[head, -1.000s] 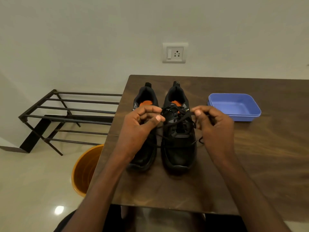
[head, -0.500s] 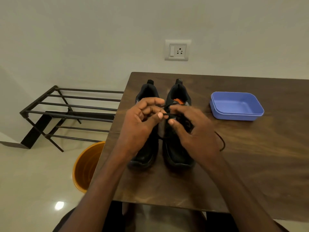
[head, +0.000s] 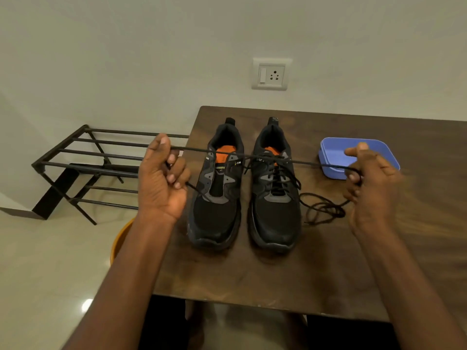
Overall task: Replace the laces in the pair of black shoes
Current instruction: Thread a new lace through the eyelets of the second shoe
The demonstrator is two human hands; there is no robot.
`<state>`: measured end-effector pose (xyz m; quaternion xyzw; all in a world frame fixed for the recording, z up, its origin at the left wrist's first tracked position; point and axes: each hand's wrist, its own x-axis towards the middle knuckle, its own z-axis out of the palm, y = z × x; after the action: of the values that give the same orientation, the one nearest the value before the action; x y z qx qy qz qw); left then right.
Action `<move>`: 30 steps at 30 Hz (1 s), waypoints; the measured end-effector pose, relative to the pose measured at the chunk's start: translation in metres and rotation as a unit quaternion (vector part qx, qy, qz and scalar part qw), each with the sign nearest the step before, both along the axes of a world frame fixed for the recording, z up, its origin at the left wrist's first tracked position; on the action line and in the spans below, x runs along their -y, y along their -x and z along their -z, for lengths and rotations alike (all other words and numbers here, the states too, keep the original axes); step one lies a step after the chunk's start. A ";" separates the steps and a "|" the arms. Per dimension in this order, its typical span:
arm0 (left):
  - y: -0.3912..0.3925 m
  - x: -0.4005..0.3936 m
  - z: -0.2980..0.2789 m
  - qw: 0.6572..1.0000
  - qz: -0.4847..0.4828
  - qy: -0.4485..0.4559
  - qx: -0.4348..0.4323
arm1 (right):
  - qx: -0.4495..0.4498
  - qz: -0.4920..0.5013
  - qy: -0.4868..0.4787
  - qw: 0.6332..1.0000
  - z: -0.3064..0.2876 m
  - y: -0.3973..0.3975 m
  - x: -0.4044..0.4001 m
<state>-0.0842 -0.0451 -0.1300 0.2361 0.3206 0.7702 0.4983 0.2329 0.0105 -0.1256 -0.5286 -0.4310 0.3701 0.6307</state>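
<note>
Two black shoes stand side by side on the tabletop [head: 252, 279], toes toward the person: the left shoe [head: 217, 188] unlaced, the right shoe [head: 274, 188] threaded with one black lace [head: 298, 161]. A blue tray [head: 336, 147] sits just right; a metal rack [head: 83, 165] and orange bucket [head: 120, 238] stand left. Left hand [head: 161, 180] and right hand [head: 369, 183], raised and spread wide, each clench a lace end, pulling it taut.
</note>
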 end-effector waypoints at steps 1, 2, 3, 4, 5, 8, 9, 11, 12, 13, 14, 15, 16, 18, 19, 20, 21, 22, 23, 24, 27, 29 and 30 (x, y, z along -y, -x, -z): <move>0.001 0.000 0.001 0.999 -0.019 0.013 -0.026 | 0.110 0.029 -0.012 0.993 0.004 -0.002 -0.001; -0.002 0.001 0.001 0.997 -0.031 0.028 -0.070 | 0.228 0.047 -0.022 0.972 0.009 -0.003 -0.001; -0.006 0.001 0.000 0.991 -0.040 0.046 -0.123 | 0.329 0.049 -0.039 0.942 0.011 0.002 0.001; -0.013 0.001 -0.001 0.982 -0.038 0.060 -0.174 | 0.399 0.036 -0.065 0.914 0.012 0.011 0.005; -0.021 0.001 -0.003 0.973 -0.029 0.064 -0.220 | 0.436 0.006 -0.098 0.895 0.012 0.023 0.008; -0.047 0.003 -0.005 0.953 0.036 0.032 -0.298 | 0.392 -0.169 -0.172 0.888 0.008 0.063 0.024; -0.052 0.003 -0.006 0.953 0.057 0.016 -0.299 | 0.350 -0.228 -0.165 0.894 0.007 0.074 0.030; -0.055 0.003 -0.007 0.962 0.072 -0.003 -0.263 | 0.255 -0.298 -0.101 0.914 0.002 0.083 0.039; -0.052 0.002 -0.007 0.969 0.069 -0.004 -0.237 | 0.210 -0.306 -0.072 0.926 -0.001 0.081 0.040; -0.048 0.001 -0.007 0.973 0.060 0.001 -0.221 | 0.178 -0.292 -0.057 0.938 -0.002 0.076 0.038; -0.044 0.000 -0.006 0.973 0.054 0.010 -0.225 | 0.166 -0.266 -0.058 0.948 -0.003 0.069 0.035; -0.042 0.000 -0.005 0.968 0.054 0.021 -0.244 | 0.167 -0.248 -0.070 0.952 -0.003 0.063 0.032; -0.041 0.001 -0.006 0.961 0.067 0.031 -0.267 | 0.183 -0.247 -0.081 0.948 -0.004 0.059 0.029; -0.049 0.005 -0.008 0.950 0.119 0.036 -0.286 | 0.196 -0.301 -0.082 0.930 -0.003 0.061 0.031; -0.053 0.005 -0.008 0.947 0.140 0.036 -0.287 | 0.185 -0.334 -0.074 0.921 -0.002 0.068 0.034; -0.057 0.005 -0.009 0.944 0.149 0.040 -0.292 | 0.172 -0.355 -0.063 0.917 0.001 0.074 0.037; -0.058 0.005 -0.009 0.941 0.149 0.046 -0.302 | 0.162 -0.353 -0.054 0.920 0.002 0.080 0.039; -0.056 0.005 -0.010 0.937 0.142 0.052 -0.316 | 0.158 -0.325 -0.050 0.931 0.003 0.085 0.041; -0.052 0.004 -0.010 0.933 0.130 0.059 -0.331 | 0.162 -0.276 -0.049 0.946 0.003 0.086 0.041; -0.045 0.004 -0.010 0.930 0.113 0.067 -0.345 | 0.181 -0.211 -0.050 0.959 0.004 0.084 0.040; -0.026 0.005 -0.006 0.921 0.078 0.092 -0.371 | 0.310 -0.064 -0.084 0.945 0.007 0.070 0.031; -0.024 0.005 -0.006 0.917 0.073 0.097 -0.379 | 0.421 -0.056 -0.102 0.900 0.012 0.069 0.030; -0.024 0.005 -0.007 0.913 0.074 0.096 -0.388 | 0.453 -0.067 -0.116 0.881 0.013 0.073 0.031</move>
<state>-0.0601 -0.0504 -0.1234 0.4906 0.5431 0.5441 0.4103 0.1600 -0.0201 -0.1385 -0.5313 -0.7443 0.0789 0.3968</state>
